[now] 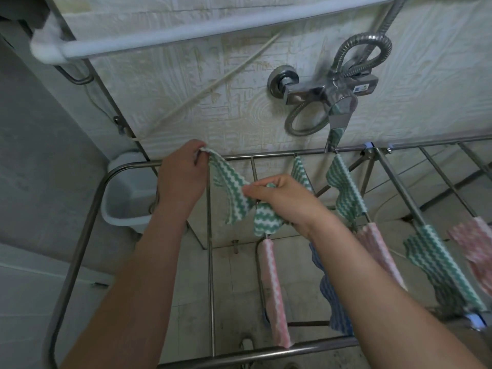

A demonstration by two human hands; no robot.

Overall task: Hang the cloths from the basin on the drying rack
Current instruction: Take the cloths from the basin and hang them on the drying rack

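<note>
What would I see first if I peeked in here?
The left hand and right hand, in the middle, hold a green striped cloth over the drying rack. Pink, green and blue cloths hang on its bars to the right; a shiny tap sits on the wall above.

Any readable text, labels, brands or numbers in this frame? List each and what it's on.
No legible text.
Sticker on the chrome shower mixer: print too small and blurred to read.
Green cloth, drying rack: no lettering visible.
</note>
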